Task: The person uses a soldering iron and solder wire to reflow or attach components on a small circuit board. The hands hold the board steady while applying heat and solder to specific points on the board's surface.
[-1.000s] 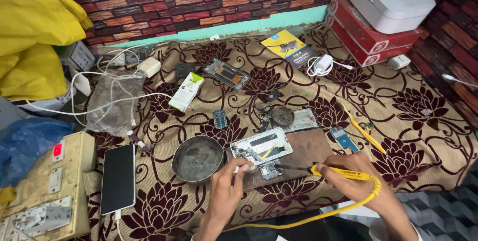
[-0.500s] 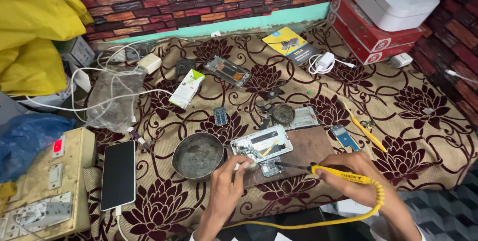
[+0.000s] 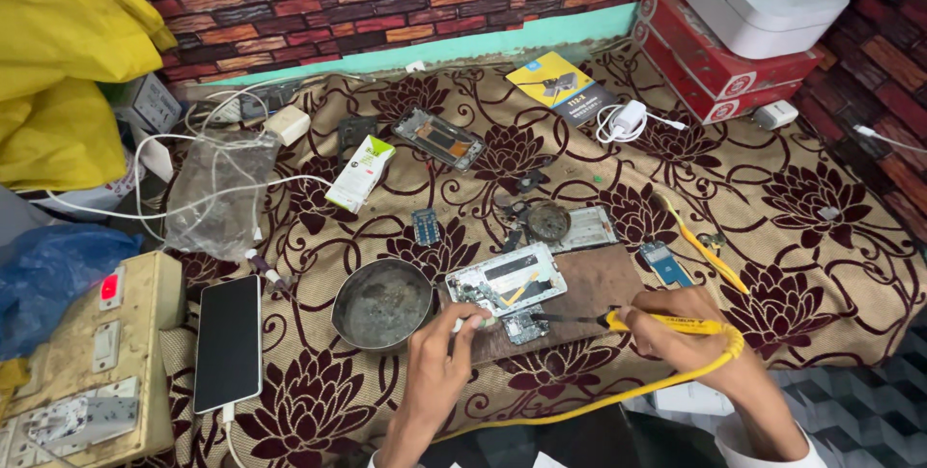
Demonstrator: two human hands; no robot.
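Leftmost, a white smartphone (image 3: 229,342) lies face up on the floral cloth (image 3: 821,265), its long axis running toward and away from the wearer, a cable at its near end. Just right of it sits a round, blackened metal bowl (image 3: 383,304). Touching the bowl's right side lies an opened phone (image 3: 505,279), internals up, its long axis slanting from lower left to upper right across a brown work mat (image 3: 589,284). The left hand (image 3: 439,362) reaches up from the bottom edge, forearm nearly vertical, fingers curled, fingertips pinching something small and pale at the phone's near-left corner; what it is I cannot tell. A small loose board piece (image 3: 524,325) lies just below the phone. The yellow-handled soldering iron (image 3: 637,321) lies almost horizontal, its dark tip pointing left at that piece, handle trailing right into a yellow cord. The right hand (image 3: 690,333) is closed around the handle in a pen-like grip, wrist angled in from the lower right.
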